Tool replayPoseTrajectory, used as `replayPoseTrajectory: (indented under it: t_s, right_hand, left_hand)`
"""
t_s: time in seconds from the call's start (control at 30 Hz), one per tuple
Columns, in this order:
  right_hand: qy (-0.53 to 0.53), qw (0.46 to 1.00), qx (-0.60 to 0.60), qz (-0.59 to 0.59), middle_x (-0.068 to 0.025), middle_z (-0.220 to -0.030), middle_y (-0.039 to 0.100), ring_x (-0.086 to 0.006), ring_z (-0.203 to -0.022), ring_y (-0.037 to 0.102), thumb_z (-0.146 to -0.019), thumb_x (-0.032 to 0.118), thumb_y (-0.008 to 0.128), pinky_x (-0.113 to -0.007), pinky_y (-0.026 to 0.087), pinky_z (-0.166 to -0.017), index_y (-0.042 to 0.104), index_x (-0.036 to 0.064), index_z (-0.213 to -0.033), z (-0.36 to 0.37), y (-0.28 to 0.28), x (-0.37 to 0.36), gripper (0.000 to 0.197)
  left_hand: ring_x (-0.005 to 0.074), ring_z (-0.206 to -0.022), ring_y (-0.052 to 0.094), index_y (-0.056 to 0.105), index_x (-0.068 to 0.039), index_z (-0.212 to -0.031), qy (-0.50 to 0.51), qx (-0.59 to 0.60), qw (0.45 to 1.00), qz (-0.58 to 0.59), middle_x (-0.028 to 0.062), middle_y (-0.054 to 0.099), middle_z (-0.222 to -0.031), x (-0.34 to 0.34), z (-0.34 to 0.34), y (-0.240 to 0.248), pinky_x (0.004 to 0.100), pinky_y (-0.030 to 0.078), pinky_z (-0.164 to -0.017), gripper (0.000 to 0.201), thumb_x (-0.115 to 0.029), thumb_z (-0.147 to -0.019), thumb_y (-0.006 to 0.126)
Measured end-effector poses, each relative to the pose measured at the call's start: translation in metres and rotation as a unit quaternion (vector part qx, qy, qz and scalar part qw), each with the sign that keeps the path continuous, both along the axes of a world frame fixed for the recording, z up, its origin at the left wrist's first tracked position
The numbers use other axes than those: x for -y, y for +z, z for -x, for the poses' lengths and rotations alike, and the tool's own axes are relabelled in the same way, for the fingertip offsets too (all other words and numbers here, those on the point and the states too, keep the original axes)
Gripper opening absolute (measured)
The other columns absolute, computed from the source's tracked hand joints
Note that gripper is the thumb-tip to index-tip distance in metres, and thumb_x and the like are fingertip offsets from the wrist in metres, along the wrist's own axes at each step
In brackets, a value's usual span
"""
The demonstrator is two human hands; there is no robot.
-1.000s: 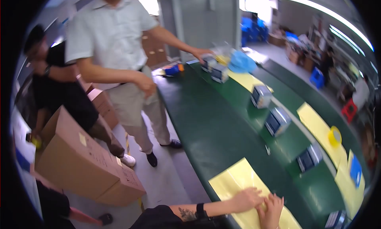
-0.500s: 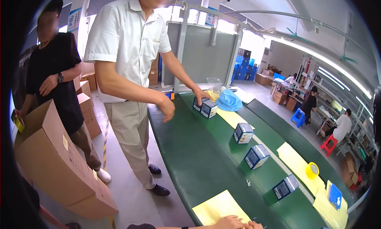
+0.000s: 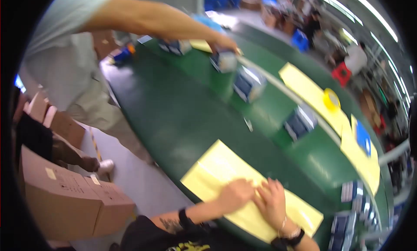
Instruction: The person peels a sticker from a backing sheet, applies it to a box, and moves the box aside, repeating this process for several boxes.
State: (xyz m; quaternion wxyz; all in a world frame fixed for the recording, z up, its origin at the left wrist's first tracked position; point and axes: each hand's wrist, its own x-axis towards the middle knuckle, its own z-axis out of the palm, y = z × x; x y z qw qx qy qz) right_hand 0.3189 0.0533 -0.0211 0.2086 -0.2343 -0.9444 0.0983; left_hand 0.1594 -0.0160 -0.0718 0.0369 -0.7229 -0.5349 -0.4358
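Over a yellow sheet (image 3: pixel 208 164) on the green table, my two hands meet at the fingertips. My left hand (image 3: pixel 236 195) is closed, and anything pinched in its fingers is hidden by blur. Beside it, the fingers of my right hand (image 3: pixel 271 203) are stretched out above the sheet. A small pale piece (image 3: pixel 248 124) lies on the table beyond the sheet. Farther off stand dark-blue boxes: one box (image 3: pixel 300 121) to the right, another box (image 3: pixel 249 83) behind it. A co-worker's hand (image 3: pixel 223 43) rests on a farther box (image 3: pixel 223 61).
The green table (image 3: pixel 173 107) curves away. Along its right side are yellow sheets (image 3: pixel 304 86), a yellow tape roll (image 3: pixel 331 99) and a blue item (image 3: pixel 363 139). Several boxes (image 3: pixel 343 229) crowd the near right. Cardboard cartons (image 3: pixel 65 199) stand on the floor at left.
The view has swung down and right, so my hands and the yellow sheet show more fully. The co-worker's arm has reached farther across, from the far boxes to a nearer one.
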Motion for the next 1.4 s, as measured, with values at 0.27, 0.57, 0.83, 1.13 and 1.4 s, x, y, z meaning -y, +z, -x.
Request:
replayPoseTrajectory:
  t_s: [0.27,0.57,0.83,1.13,1.4]
  right_hand:
    - [-0.032,0.997,0.005,0.067,-0.0149,-0.115,0.06,-0.0361,-0.114,0.051,-0.068,0.028,0.079,-0.05,0.039,-0.098,0.068,0.0043,-0.104,-0.027,0.005,-0.009,0.044]
    - [-0.207,0.974,0.084,0.017,-0.0184,-0.144,0.04,-0.0338,-0.136,0.034,-0.072,0.022,0.076,-0.042,0.028,-0.11,0.047,0.0043,-0.134,-0.141,0.11,-0.113,0.07]
    - [-0.381,0.869,0.179,0.259,-0.0229,-0.134,0.044,-0.0315,-0.125,0.044,-0.062,0.024,0.081,-0.038,0.036,-0.104,0.038,0.0044,-0.139,-0.398,0.092,-0.261,0.09]
    - [-0.12,0.981,0.083,0.124,-0.0183,-0.136,0.04,-0.031,-0.121,0.047,-0.057,0.023,0.077,-0.036,0.037,-0.102,0.045,0.0037,-0.13,-0.159,0.146,-0.133,0.082]
    - [-0.064,0.964,0.166,0.198,-0.0228,-0.143,0.033,-0.0434,-0.119,0.048,-0.054,0.029,0.085,-0.043,0.042,-0.099,0.045,0.0052,-0.131,-0.052,0.121,-0.029,0.09]
  left_hand:
    - [0.0289,-0.098,0.062,0.061,-0.003,-0.082,-0.058,0.038,0.993,0.093,0.0093,0.063,-0.095,-0.009,-0.012,0.035,0.0394,0.048,-0.087,0.015,-0.005,-0.07,0.069]
    - [0.0253,-0.097,0.062,0.06,-0.002,-0.084,0.029,0.269,0.936,0.223,0.0102,0.064,-0.1,0.05,0.026,0.089,0.0336,0.048,-0.087,0.013,0.0,-0.075,0.068]
    - [0.0224,-0.098,0.062,0.061,-0.003,-0.087,0.004,0.419,0.859,0.295,0.01,0.065,-0.104,0.088,0.013,0.067,0.0311,0.047,-0.086,0.012,-0.004,-0.078,0.069]
    - [0.0252,-0.099,0.061,0.06,-0.004,-0.086,0.004,0.291,0.892,0.346,0.0092,0.062,-0.11,0.074,0.006,0.071,0.0324,0.047,-0.086,0.01,-0.01,-0.082,0.067]
    - [0.0277,-0.105,0.059,0.06,-0.005,-0.085,0.025,0.254,0.906,0.339,0.0091,0.062,-0.113,0.083,-0.015,0.062,0.0344,0.047,-0.087,0.01,-0.011,-0.082,0.067]
